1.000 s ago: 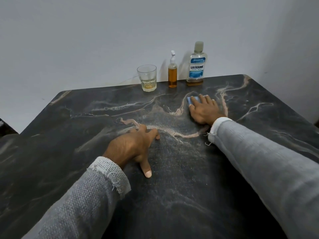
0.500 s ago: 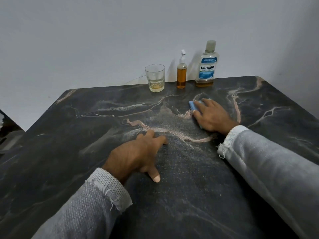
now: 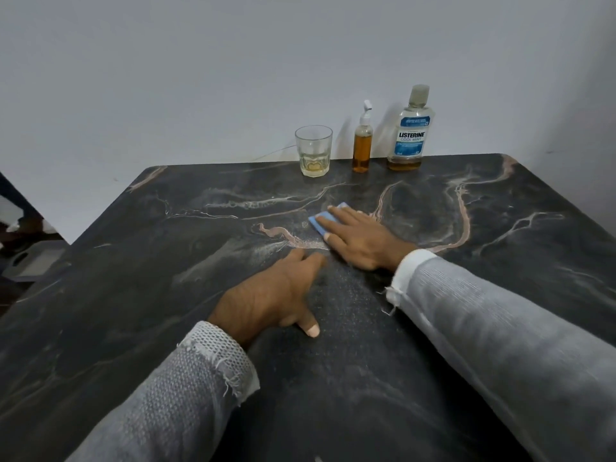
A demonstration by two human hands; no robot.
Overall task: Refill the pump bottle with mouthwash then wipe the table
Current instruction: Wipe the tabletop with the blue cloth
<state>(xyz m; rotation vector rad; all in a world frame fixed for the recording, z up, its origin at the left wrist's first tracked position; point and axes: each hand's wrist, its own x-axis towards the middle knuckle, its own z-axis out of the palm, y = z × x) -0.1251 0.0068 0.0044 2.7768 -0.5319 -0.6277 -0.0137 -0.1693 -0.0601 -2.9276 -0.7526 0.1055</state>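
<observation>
Flat blue cloth (image 3: 320,219) under straight right-hand fingers (image 3: 336,218) on veined dark marble table (image 3: 166,261)

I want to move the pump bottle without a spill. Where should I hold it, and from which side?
Grip the pump bottle round its straight amber body, below the thin white pump. Come from the front: the wall is behind, the glass on one side and the Listerine bottle on the other. It stands upright.

Dim, even indoor light, soft shadows on the wall (image 3: 233,78) behind the bottles, wide-angle edge bending, slight softness
</observation>
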